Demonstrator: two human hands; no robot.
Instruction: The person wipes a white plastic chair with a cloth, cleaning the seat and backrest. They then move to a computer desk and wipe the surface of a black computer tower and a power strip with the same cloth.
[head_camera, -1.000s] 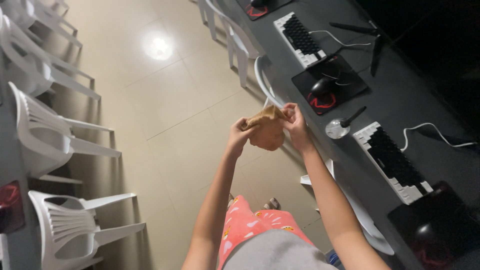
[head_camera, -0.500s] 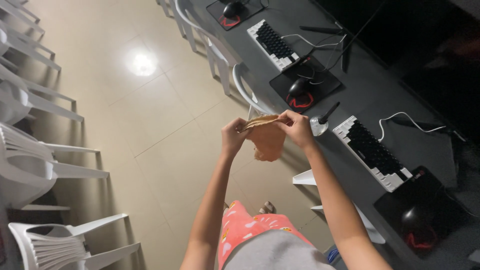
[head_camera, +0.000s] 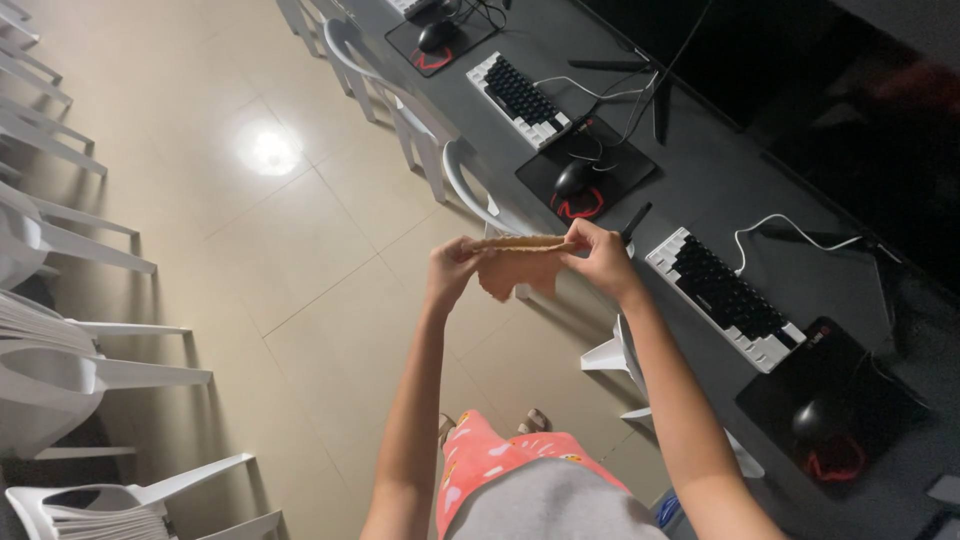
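Note:
A small tan cloth (head_camera: 520, 262) hangs stretched between both hands at arm's length in front of me. My left hand (head_camera: 452, 270) pinches its left corner and my right hand (head_camera: 600, 256) pinches its right corner, so the top edge is pulled taut and the rest droops below. Both arms reach forward over the tiled floor (head_camera: 300, 240), beside the dark desk (head_camera: 700, 180).
The long dark desk on the right carries black-and-white keyboards (head_camera: 726, 296) (head_camera: 520, 98), black mice on pads (head_camera: 572, 180) (head_camera: 812, 420) and dark screens (head_camera: 800, 90). White plastic chairs (head_camera: 470, 190) stand against the desk; more white chairs (head_camera: 60, 360) line the left side.
The hands have drawn apart, stretching the bunched cloth out flat and taut. The view has shifted along the desk.

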